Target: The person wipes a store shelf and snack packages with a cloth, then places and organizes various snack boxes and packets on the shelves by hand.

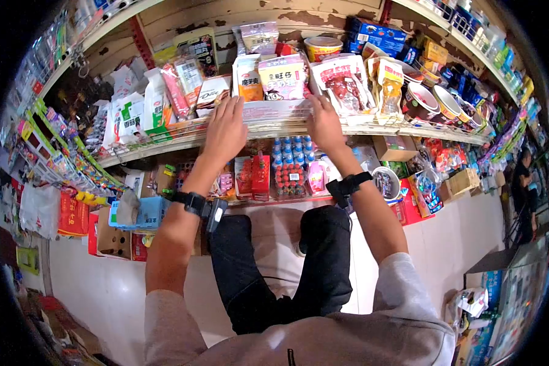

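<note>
A low white cardboard display box [277, 110] with faint red print sits at the front of the shelf. An orange-and-white snack packet [248, 78] and a pink-and-white snack packet [283, 78] stand upright in it. My left hand [227, 129] is at the box's left end, its fingers pointing up along the side. At the right end, my right hand [325, 125] grips the corner with bent fingers. Parts of the fingertips are hidden behind the box edges. To the right of the box lies a white-and-red snack bag [346, 82].
The shelf [165, 143] has a raised front edge. Bagged snacks stand left; instant-noodle tubs [421, 100] stand right. Below are bottle packs [291, 165] and a red box [260, 177]. Open cartons [114, 243] sit on the floor at left. A person [523, 189] is at far right.
</note>
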Action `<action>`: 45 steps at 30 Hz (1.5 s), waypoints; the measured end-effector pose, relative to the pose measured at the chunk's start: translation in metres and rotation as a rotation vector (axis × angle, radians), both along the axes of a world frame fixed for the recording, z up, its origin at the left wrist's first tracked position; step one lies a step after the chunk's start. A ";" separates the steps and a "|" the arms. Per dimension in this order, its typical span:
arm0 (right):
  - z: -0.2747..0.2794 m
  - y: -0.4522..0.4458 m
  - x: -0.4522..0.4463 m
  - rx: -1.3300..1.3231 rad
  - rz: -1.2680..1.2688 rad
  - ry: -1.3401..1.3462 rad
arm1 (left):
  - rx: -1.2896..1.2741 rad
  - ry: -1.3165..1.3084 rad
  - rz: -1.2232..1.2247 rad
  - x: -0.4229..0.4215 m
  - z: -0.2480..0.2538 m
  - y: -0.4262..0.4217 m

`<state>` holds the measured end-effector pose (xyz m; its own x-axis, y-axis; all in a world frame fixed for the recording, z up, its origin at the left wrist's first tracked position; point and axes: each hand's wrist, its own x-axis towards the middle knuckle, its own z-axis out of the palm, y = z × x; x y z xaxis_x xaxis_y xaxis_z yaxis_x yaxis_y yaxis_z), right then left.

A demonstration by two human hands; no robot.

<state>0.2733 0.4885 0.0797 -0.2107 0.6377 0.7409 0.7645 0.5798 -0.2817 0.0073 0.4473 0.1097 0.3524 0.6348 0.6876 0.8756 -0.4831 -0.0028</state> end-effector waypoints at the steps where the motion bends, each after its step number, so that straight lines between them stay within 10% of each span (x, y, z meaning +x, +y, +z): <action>1: -0.003 -0.002 0.000 0.008 -0.010 0.016 | -0.032 0.031 0.022 0.001 -0.005 0.009; 18: 0.003 -0.019 0.030 0.015 0.156 0.162 | -0.032 0.052 0.072 0.022 -0.012 -0.015; 24: 0.010 0.030 0.112 0.050 -0.228 -0.138 | -0.266 -0.133 0.115 0.001 -0.046 -0.098; 39: 0.000 0.129 0.147 -0.753 -0.468 -0.021 | -0.511 -0.524 0.519 -0.113 -0.130 -0.278; 45: 0.014 0.096 0.131 -0.638 -0.431 -0.124 | -0.509 -0.646 0.502 -0.129 -0.149 -0.271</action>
